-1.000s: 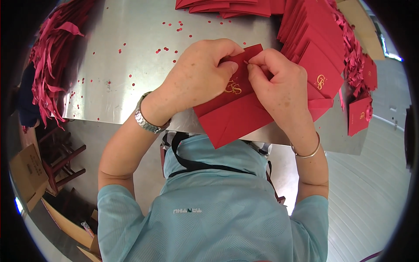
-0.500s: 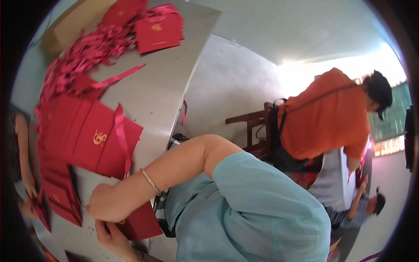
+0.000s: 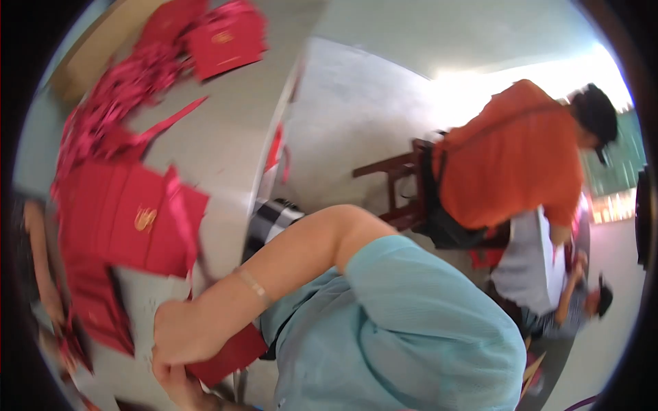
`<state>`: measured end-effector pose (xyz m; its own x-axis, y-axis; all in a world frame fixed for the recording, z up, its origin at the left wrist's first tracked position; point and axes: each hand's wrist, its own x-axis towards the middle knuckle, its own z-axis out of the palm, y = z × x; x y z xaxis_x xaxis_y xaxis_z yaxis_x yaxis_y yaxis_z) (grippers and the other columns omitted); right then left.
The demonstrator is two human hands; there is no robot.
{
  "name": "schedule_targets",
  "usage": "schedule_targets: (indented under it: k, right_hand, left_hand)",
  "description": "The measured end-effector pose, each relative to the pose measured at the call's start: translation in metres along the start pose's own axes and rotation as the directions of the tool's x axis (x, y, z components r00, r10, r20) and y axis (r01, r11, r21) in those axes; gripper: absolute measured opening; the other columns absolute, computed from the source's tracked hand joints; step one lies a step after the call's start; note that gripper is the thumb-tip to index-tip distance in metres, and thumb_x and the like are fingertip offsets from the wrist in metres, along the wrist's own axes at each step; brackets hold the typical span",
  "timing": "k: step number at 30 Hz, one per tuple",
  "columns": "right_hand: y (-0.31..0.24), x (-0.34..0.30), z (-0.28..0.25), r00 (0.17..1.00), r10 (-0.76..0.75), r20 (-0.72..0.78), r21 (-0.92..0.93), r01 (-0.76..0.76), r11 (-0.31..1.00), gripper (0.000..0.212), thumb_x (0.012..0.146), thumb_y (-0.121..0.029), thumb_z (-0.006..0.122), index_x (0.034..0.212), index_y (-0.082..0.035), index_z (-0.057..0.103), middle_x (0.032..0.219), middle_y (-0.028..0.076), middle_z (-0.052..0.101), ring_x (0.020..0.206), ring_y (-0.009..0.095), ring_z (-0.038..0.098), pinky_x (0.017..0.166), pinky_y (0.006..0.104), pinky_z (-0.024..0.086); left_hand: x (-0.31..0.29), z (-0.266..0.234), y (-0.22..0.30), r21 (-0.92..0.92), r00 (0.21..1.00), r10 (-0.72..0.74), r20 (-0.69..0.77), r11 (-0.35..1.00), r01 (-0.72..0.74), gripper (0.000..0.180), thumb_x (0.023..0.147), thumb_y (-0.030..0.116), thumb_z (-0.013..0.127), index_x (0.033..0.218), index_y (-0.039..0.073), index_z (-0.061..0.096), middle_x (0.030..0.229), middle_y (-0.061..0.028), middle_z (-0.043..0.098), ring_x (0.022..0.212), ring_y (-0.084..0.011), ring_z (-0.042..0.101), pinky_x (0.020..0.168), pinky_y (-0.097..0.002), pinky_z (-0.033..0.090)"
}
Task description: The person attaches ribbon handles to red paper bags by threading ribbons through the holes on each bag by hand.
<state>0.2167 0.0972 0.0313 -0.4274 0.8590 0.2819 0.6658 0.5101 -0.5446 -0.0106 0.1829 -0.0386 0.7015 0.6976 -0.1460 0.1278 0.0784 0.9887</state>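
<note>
A dark red card piece (image 3: 232, 356) juts out beneath my wrists, over the table's near edge. My left hand (image 3: 177, 380) is closed at the left end of this piece, fingers bent in a pinch. Against it from above presses my right hand (image 3: 188, 332), a bracelet on its wrist. Its fingers are curled and mostly hidden, so what they grip cannot be seen. A pink ribbon (image 3: 181, 219) hangs across the overlapping red cards (image 3: 133, 219) with gold emblems, its lower end close to my right hand. More red cards (image 3: 96, 308) lie left of my hands.
Loose pink ribbons (image 3: 120, 96) and a red stack (image 3: 226, 41) lie farther up the grey table (image 3: 226, 137), near a brown carton (image 3: 103, 48). At left another person's arm (image 3: 42, 267) reaches in. Rightward sit a wooden chair (image 3: 391, 171) and a person in orange (image 3: 510, 171).
The view has shifted, so the table and its cards sit farther left. My hands stay together and have come closer, my right fingers now meeting my left ones.
</note>
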Motion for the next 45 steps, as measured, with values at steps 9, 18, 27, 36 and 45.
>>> schedule_targets:
  k: [9, 18, 27, 36, 45]
  right_hand:
    - [0.017, -0.021, -0.028, 0.984, 0.144, 0.1, -0.026, -0.142, 0.99, 0.025, 0.077, -0.02, 0.072, 0.091, -0.005, 0.057, 0.077, 0.011, 0.065, 0.072, 0.034, 0.066, 0.058, 0.0432, 0.05]
    - [0.043, -0.022, -0.032, 0.94, 0.228, 0.252, 0.168, -0.275, 0.947, 0.021, 0.079, -0.014, 0.069, 0.094, -0.004, 0.058, 0.068, 0.008, 0.065, 0.065, 0.028, 0.064, 0.058, 0.04, 0.047]
    - [0.044, -0.031, -0.023, 0.935, 0.301, 0.189, 0.155, -0.331, 0.931, 0.025, 0.08, -0.013, 0.068, 0.101, -0.004, 0.058, 0.073, 0.01, 0.066, 0.068, 0.029, 0.065, 0.06, 0.0392, 0.049]
    - [0.049, -0.09, -0.081, 0.753, 0.542, 0.374, 0.448, -0.658, 0.606, 0.042, 0.08, -0.005, 0.069, 0.12, -0.002, 0.059, 0.089, 0.006, 0.066, 0.078, 0.013, 0.062, 0.068, 0.0252, 0.048]
    - [0.053, -0.138, -0.086, 0.978, 0.206, 0.036, 0.876, -0.13, 0.465, 0.067, 0.077, -0.015, 0.072, 0.136, 0.004, 0.046, 0.118, 0.021, 0.062, 0.092, 0.028, 0.065, 0.071, 0.032, 0.054]
  left_hand:
    - [0.002, 0.08, 0.074, 0.734, 0.921, 0.367, -0.131, 0.66, -0.158, 0.008, 0.082, -0.001, 0.059, 0.089, -0.001, 0.064, 0.08, -0.0178, 0.064, 0.07, -0.033, 0.063, 0.064, -0.0349, 0.05]
    - [-0.013, 0.052, 0.048, 0.419, 0.723, 0.178, -0.667, 0.893, 0.167, 0.024, 0.087, 0.003, 0.061, 0.11, 0.006, 0.069, 0.087, -0.0056, 0.068, 0.068, -0.0118, 0.056, 0.062, -0.0248, 0.047]
    - [-0.03, 0.087, 0.037, 0.666, 0.878, 0.271, -0.395, 0.743, 0.071, 0.02, 0.076, 0.009, 0.073, 0.095, 0.005, 0.071, 0.092, -0.0097, 0.064, 0.088, -0.0279, 0.06, 0.077, -0.0364, 0.05]
    - [-0.03, 0.069, 0.03, 0.597, 0.816, 0.228, -0.532, 0.784, 0.171, 0.017, 0.076, 0.004, 0.071, 0.092, 0.001, 0.071, 0.083, -0.0093, 0.061, 0.079, -0.024, 0.059, 0.071, -0.0328, 0.048]
    - [-0.027, 0.061, 0.024, 0.669, 0.859, 0.222, -0.461, 0.723, 0.172, 0.019, 0.075, 0.02, 0.071, 0.081, 0.002, 0.067, 0.087, -0.0169, 0.061, 0.087, -0.0352, 0.06, 0.078, -0.0435, 0.05]
